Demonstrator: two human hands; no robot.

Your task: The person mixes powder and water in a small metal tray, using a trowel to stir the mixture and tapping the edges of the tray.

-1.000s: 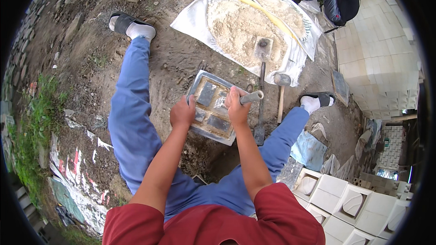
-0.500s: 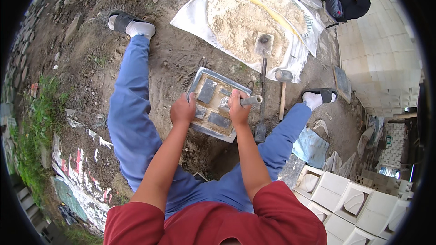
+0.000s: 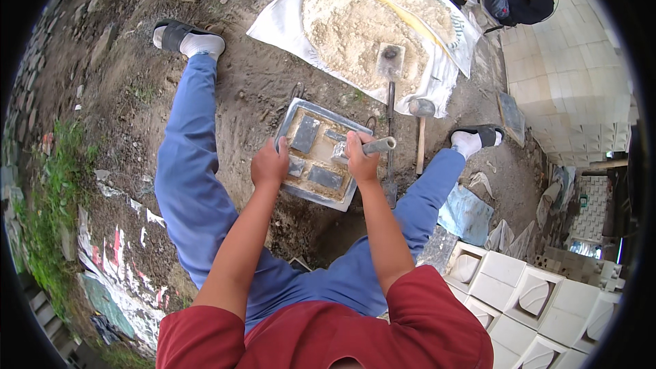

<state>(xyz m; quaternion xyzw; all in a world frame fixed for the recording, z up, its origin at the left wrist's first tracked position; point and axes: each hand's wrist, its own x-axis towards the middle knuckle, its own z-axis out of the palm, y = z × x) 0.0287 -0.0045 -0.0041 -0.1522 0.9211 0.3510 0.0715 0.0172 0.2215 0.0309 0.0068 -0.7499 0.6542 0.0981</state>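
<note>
Metal mould tray (image 3: 295, 111): L hand (image 3: 270, 164) grips near edge; R hand (image 3: 359, 157) fist closed on metal-handled tool (image 3: 377, 145) over tray.

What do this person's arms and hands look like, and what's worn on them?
Both forearms are bare from the elbow down, below short red sleeves. The left hand and right hand wear no gloves; no watch, ring or bracelet shows.

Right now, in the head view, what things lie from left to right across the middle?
Grass strip → left hand on the metal tray → right hand holding a metal tool → hammer → white moulded blocks.
</note>
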